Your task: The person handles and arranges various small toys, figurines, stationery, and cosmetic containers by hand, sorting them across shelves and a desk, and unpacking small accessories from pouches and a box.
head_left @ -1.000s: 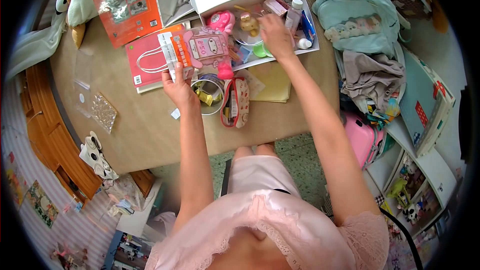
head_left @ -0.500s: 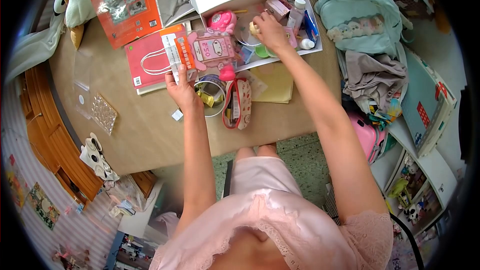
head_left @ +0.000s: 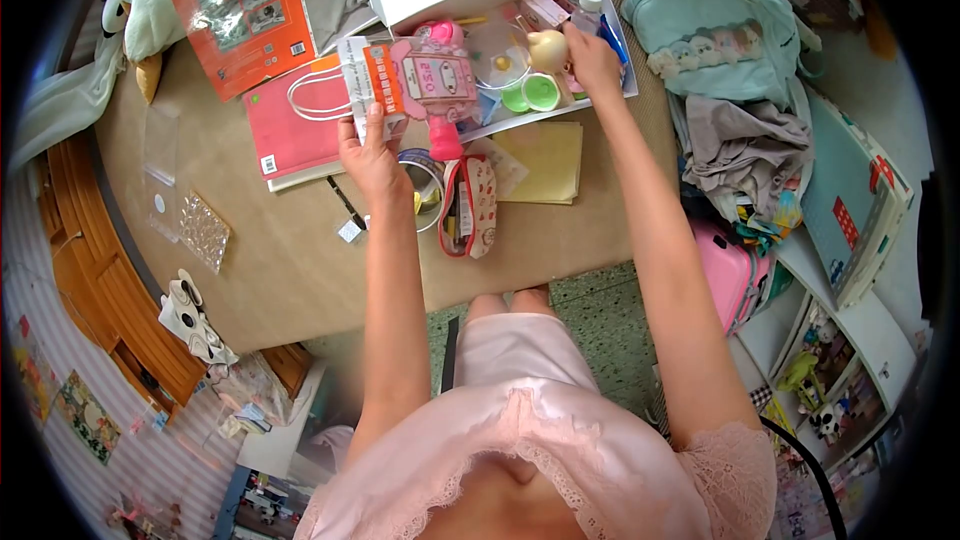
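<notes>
My left hand (head_left: 372, 152) is closed on a white-and-orange printed packet (head_left: 372, 80) with white cord loops. Against the packet's right side is a pink toy-like piece (head_left: 437, 80) marked with digits, and a bright pink part (head_left: 445, 138) hangs below it. Inside the open white box (head_left: 530, 121), my right hand (head_left: 594, 62) has its fingers curled at the right side of a rounded cream-coloured toy (head_left: 546, 52); its fingertips are partly hidden. Two green round tubs (head_left: 541, 92) lie just below that toy. A clear bottle (head_left: 588, 12) stands beyond the hand.
A red-trimmed pencil pouch (head_left: 481, 208), yellow paper (head_left: 545, 162) and a pink folder (head_left: 290, 130) lie on the brown table (head_left: 300, 275). An orange booklet (head_left: 240, 15) is at the back left. A mint backpack (head_left: 700, 30) sits right of the table.
My right hand has moved right inside the box together with the cream toy, uncovering the green tubs. My left hand has shifted slightly right with the packet, now more upright.
</notes>
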{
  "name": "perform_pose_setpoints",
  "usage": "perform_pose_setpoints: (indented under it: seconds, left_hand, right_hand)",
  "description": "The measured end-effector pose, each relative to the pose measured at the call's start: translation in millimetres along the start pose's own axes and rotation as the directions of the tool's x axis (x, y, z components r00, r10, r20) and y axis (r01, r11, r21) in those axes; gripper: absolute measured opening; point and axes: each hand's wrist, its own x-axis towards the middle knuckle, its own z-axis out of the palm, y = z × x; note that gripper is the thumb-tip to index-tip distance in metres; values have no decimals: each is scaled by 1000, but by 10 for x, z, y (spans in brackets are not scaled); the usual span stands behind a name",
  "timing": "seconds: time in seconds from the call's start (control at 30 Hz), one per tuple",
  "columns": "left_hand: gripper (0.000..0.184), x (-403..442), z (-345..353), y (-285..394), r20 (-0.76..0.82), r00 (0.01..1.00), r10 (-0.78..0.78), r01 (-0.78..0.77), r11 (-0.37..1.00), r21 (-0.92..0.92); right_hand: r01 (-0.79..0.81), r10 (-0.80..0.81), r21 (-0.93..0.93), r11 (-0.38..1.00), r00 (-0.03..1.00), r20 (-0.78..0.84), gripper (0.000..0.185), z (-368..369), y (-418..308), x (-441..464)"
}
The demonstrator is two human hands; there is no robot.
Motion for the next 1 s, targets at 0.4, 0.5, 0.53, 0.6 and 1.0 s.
perform_pose_setpoints:
  seconds: [0.4, 0.5, 0.53, 0.6, 1.0]
  left_hand:
    - [21, -126, -55, -206, 56, 987, -148, 145, 988, 57]
    - [22, -137, -50, -183, 57, 985, -161, 159, 986, 38]
    - [23, -123, -43, -175, 89, 981, -175, 175, 985, 6]
    - [25, -68, 9, -172, 121, 976, -183, 188, 981, -36]
    - [43, -215, 218, -389, 204, 868, -452, 316, 821, 475]
  right_hand:
    - [-43, 304, -782, 622, 933, 191, 24, 184, -305, 1157]
    - [4, 50, -705, 710, 997, 57, 22, 156, -407, 778]
    - [57, -58, -690, 721, 998, 22, 31, 119, -475, 557]
    - [235, -375, -744, 625, 927, -23, 42, 59, -465, 163]
    - [549, -925, -797, 250, 379, -29, 53, -229, -360, -1318]
